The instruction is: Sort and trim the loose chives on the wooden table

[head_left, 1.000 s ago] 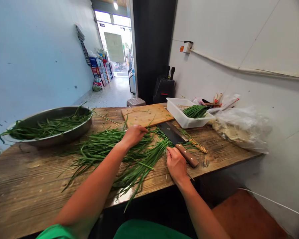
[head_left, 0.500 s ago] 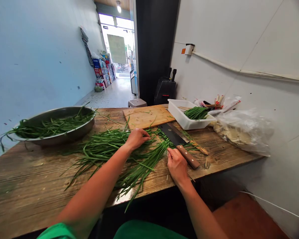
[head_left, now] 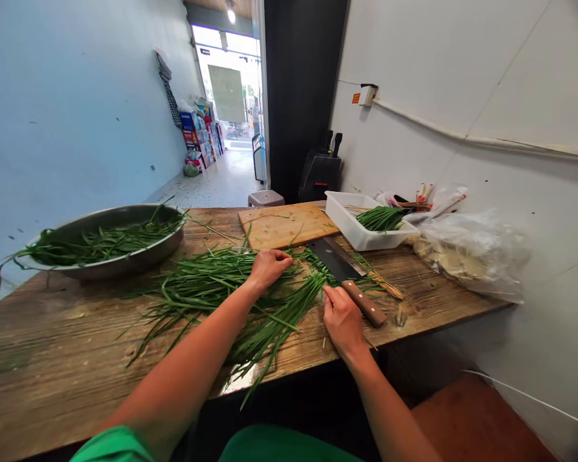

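My left hand [head_left: 268, 269] hovers over a heap of long green chives [head_left: 200, 282], thumb and fingertips pinched together; what they hold, if anything, is too small to make out. My right hand [head_left: 343, 319] is closed at the cut ends of a second bunch of chives [head_left: 289, 308] fanned toward the front edge. A thin stick, seemingly a bamboo skewer [head_left: 370, 343], pokes out below that hand. Just right of it lies a cleaver [head_left: 334, 262] with a wooden handle, its blade pointing away to the back left.
A metal basin [head_left: 120, 264] of chives stands at left. Behind my hands lies a wooden cutting board [head_left: 289, 226]. To the right are a white plastic tub [head_left: 366, 240] holding chives, loose bamboo skewers [head_left: 388, 285] and a clear plastic bag [head_left: 476, 250] of pale flat pieces.
My left hand has shifted very slightly to the right, still pinched. My right hand, the cleaver and the chives stay in place.
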{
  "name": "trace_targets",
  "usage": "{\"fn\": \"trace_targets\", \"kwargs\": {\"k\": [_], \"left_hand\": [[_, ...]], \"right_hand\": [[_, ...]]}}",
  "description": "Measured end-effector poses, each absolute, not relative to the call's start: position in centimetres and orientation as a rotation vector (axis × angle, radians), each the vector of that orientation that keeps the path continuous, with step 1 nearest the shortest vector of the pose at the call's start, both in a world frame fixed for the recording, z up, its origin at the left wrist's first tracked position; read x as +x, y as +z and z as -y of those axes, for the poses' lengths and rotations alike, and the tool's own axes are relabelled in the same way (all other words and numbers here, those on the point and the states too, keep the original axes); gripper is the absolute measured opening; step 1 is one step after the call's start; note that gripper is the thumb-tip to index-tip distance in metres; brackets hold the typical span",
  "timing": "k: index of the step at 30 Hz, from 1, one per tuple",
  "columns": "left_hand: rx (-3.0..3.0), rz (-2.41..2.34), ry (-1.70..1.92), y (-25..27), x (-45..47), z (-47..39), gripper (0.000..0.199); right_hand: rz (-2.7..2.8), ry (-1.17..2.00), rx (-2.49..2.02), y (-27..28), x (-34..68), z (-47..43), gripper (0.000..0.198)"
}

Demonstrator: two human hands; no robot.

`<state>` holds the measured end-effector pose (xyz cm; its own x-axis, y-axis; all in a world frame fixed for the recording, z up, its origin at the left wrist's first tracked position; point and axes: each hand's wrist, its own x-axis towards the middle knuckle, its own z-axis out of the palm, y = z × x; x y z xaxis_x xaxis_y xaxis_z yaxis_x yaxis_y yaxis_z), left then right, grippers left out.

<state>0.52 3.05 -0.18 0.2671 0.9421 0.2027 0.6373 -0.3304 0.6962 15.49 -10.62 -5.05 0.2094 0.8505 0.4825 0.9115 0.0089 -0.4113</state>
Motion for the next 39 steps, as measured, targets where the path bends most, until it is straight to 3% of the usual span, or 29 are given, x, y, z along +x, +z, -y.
{"fn": "trace_targets", "kwargs": {"k": [26,34,39], "left_hand": [[2.147,-1.266,0.834,-0.8,0.5,-3.0,0.029],[2.291,-0.912,0.56,0.4,1.8,-0.7,0.025],[2.474,-1.301,0.765,1.4,-0.1,-2.4,0.026]], "right_hand": [[1.652,-0.107,-1.865,-5.0,15.5,10.6,0.028],[1.615,-0.132,-1.858,-5.1,15.5,10.6,0.029],[1.6,-0.143,-1.862,-5.1,15.6,10.6,0.028]]}}
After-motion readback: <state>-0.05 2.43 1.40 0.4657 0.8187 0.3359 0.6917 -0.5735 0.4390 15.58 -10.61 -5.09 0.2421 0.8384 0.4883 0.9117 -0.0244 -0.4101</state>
